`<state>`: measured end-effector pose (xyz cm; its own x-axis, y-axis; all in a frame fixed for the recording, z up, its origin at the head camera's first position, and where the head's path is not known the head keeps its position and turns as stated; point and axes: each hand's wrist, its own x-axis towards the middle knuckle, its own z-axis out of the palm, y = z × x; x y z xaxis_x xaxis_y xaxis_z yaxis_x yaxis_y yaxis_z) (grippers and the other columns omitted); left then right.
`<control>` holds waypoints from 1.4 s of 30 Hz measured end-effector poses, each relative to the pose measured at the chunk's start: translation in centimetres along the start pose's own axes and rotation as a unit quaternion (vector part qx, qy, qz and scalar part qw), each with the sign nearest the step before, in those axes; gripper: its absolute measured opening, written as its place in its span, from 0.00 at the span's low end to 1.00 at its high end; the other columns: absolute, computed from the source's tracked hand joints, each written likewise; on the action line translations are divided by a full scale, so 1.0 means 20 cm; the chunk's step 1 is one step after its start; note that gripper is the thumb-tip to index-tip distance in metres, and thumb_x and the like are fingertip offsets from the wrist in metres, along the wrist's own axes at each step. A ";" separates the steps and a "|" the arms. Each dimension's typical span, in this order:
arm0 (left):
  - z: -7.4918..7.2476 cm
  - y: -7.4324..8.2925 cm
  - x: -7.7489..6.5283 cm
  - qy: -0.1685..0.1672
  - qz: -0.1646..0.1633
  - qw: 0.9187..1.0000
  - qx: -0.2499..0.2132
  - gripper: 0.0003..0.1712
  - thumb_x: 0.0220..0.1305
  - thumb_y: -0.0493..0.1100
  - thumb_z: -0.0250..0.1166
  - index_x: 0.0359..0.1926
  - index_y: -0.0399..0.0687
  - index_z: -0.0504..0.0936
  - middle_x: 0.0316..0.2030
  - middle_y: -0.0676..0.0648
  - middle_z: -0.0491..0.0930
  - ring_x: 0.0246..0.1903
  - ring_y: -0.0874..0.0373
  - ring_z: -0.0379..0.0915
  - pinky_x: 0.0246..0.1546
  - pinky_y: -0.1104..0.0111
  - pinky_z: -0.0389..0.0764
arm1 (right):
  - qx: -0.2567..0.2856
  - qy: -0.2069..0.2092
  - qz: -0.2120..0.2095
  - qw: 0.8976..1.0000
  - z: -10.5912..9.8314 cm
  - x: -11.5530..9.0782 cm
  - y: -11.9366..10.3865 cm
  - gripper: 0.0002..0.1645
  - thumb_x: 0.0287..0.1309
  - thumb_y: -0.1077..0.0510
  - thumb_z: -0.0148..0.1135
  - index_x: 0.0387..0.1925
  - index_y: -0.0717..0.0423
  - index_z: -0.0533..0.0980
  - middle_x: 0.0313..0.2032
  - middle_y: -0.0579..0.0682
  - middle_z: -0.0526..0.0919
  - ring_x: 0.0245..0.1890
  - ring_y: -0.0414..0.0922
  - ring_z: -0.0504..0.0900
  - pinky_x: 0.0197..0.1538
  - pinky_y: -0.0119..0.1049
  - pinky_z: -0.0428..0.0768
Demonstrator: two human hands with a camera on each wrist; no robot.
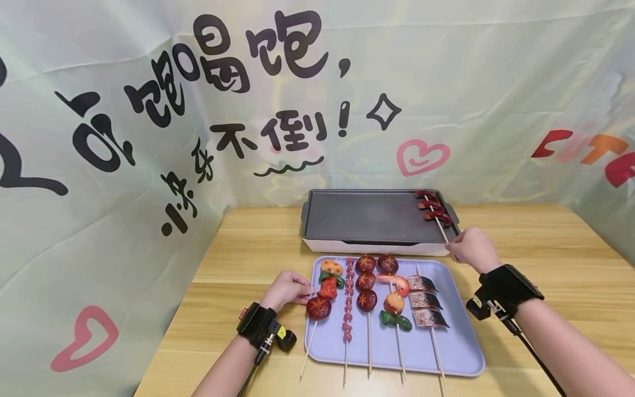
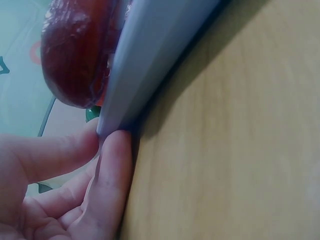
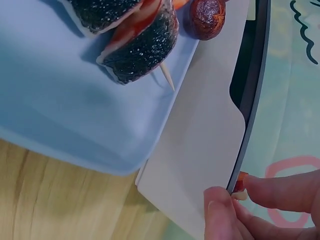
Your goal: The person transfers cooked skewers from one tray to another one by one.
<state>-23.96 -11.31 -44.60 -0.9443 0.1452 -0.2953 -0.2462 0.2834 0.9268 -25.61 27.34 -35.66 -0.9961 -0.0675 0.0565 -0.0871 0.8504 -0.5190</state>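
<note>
My left hand [image 1: 288, 286] pinches the left rim of a pale blue tray [image 2: 135, 65], thumb on top and a finger against the outer side. Beside it on the tray lies a mixed skewer [image 1: 318, 309] with a mushroom, red and green pieces and an orange slice. At the right end of a dark griddle [image 1: 362, 215], a skewer of dark red curled pieces [image 1: 430, 205] lies on the plate. The thumb and fingers of my right hand [image 1: 473, 249] pinch its stick at the griddle's front edge. In the right wrist view the fingertips are right at the dark rim.
Several other skewers lie on the tray: small pink pieces [image 1: 349, 298], mushrooms [image 1: 366, 281], a shrimp with a ball and green pepper [image 1: 394, 303], and dark-skinned fish [image 1: 425, 300]. Sticks overhang its front. The griddle's white base [image 1: 322, 246] stands behind. Printed cloth [image 1: 347, 160] surrounds the wooden table [image 1: 248, 248].
</note>
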 end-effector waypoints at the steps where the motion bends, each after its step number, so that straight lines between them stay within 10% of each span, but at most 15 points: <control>1: 0.00 0.00 0.00 -0.001 0.001 1.000 0.001 0.05 0.53 0.28 0.62 0.33 0.27 0.78 0.27 0.43 0.78 0.21 0.60 0.76 0.28 0.69 0.84 | 0.001 -0.004 0.000 1.000 0.00 0.00 0.00 0.21 0.56 0.61 0.55 0.08 0.59 0.71 0.08 0.44 0.67 0.14 0.41 0.63 0.24 0.31 0.58; 42: 0.00 0.00 0.00 0.001 -0.001 1.000 0.008 0.07 0.54 0.28 0.62 0.35 0.27 0.78 0.27 0.43 0.78 0.22 0.60 0.76 0.28 0.70 0.84 | 0.110 0.012 0.054 0.992 -0.01 -0.07 -0.01 0.17 0.60 0.61 0.50 0.33 0.76 0.75 0.20 0.50 0.82 0.21 0.34 0.78 0.23 0.25 0.72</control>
<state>-23.88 -11.33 -44.67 -0.9445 0.1420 -0.2961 -0.2443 0.2990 0.9225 -24.19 27.37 -35.57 -0.9994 0.0323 0.0096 0.0165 0.7171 -0.6967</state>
